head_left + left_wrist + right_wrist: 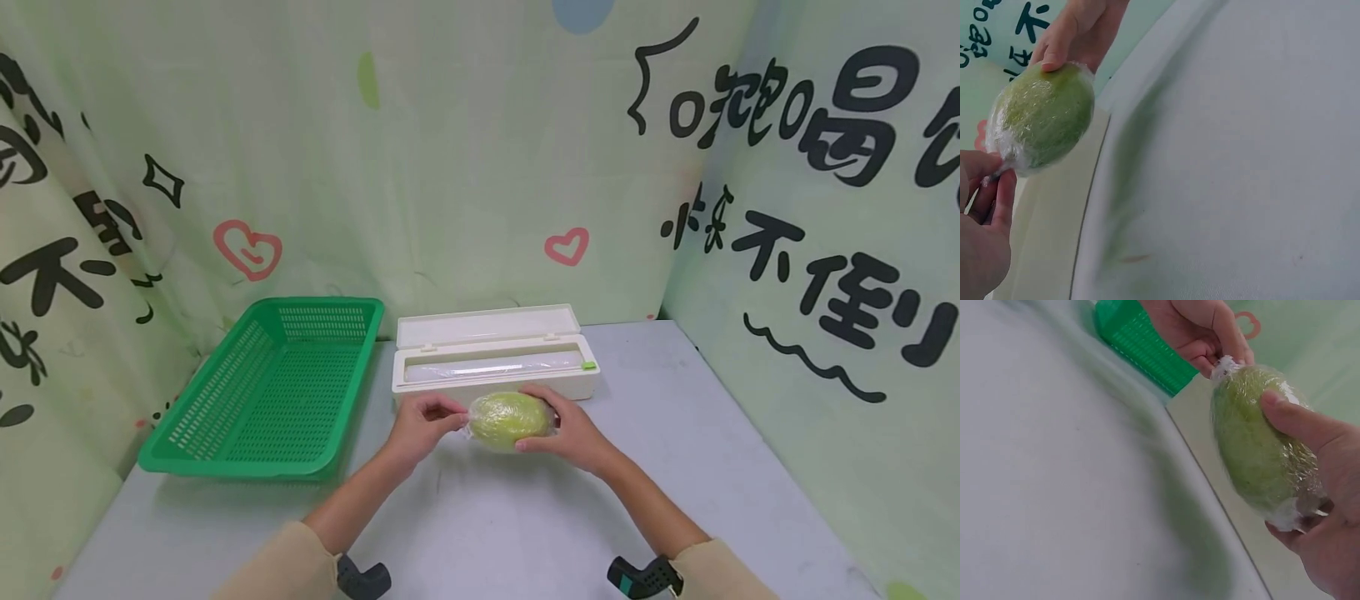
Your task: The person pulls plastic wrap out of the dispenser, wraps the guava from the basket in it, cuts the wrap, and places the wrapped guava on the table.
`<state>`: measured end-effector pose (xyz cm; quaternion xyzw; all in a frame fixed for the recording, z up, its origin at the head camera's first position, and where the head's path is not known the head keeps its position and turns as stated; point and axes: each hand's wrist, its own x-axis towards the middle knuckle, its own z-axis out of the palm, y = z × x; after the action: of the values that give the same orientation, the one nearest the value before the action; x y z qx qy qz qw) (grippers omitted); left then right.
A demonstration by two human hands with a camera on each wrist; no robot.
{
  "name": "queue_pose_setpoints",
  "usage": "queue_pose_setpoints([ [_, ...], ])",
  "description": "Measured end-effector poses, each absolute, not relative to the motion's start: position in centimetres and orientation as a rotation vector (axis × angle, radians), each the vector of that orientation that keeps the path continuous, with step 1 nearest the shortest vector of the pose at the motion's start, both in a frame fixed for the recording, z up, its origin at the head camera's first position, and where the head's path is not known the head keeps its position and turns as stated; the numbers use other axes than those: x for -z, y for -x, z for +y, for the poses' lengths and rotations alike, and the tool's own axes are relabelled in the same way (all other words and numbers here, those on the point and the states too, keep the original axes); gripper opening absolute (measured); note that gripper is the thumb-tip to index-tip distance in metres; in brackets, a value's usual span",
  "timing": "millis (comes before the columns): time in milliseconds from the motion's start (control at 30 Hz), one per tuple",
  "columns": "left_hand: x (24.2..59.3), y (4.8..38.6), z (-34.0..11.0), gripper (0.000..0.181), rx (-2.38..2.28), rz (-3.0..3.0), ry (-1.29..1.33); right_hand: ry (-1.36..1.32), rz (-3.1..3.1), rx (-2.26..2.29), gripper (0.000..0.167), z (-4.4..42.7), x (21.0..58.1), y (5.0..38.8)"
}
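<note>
A yellow-green oval fruit, wrapped in clear plastic film, is held above the table in front of a white film dispenser box; its exact kind I cannot tell. My right hand grips the fruit's right end, the thumb lying along its side. At the other end, my left hand pinches the gathered tail of the plastic film between thumb and fingers. Behind the fruit, the dispenser box stands with its lid raised, and a roll of film shows inside.
To the left on the table sits a green plastic basket with nothing in it. A green slider is at the box's right end. Printed curtains hang behind and at both sides of the table.
</note>
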<state>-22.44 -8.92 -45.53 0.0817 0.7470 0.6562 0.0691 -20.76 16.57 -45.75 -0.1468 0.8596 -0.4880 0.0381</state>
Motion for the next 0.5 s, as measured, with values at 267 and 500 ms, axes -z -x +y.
queue_pose_setpoints([
  [267,45.7,22.8,-8.9,0.016,-1.774,2.486,-0.279,0.414,2.712,1.409,0.083,16.1,47.3,21.2],
  [500,45.1,22.8,-9.2,0.014,-1.722,2.555,-0.300,0.355,2.727,1.407,0.083,15.5,48.7,21.6],
])
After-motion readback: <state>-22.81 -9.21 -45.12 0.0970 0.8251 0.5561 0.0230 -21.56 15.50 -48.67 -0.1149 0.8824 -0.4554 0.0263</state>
